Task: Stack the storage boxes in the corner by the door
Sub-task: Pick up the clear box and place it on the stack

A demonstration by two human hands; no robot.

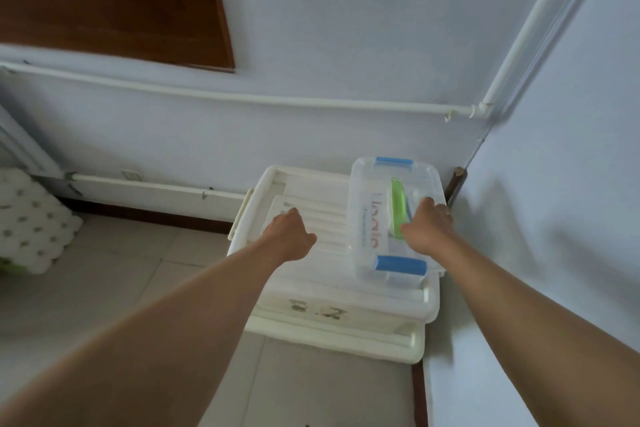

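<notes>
A small clear storage box (394, 218) with blue latches (401, 264) is seen resting on the lid of a large white storage box (332, 302), which itself appears to sit on another white box or base (346, 340) in the corner, with the brown door (114, 0) up to the left. The clear box is set toward the right side of the white lid, close to the right wall (554, 184), and its near end reaches almost to the lid's front rim.

The right hand (427, 227) is laid on top of the clear box by its green handle (398, 213); whether the fingers are curled round anything cannot be told, since they are turned away from the camera. The left hand (289, 236) is placed on the ribbed white lid with fingers bent under – nothing is seen held in it.

The main risk is judged to lie in the off-centre placing: if the clear box is pushed forward or released carelessly, it could be slid over the front rim and dropped to the tiled floor (104, 270). A push to the right could jam it against the wall, or knuckles could be scraped there. Pressure from the left hand on the lid's edge could also shift the stack beneath – a misaligned pile would be left less stable
</notes>
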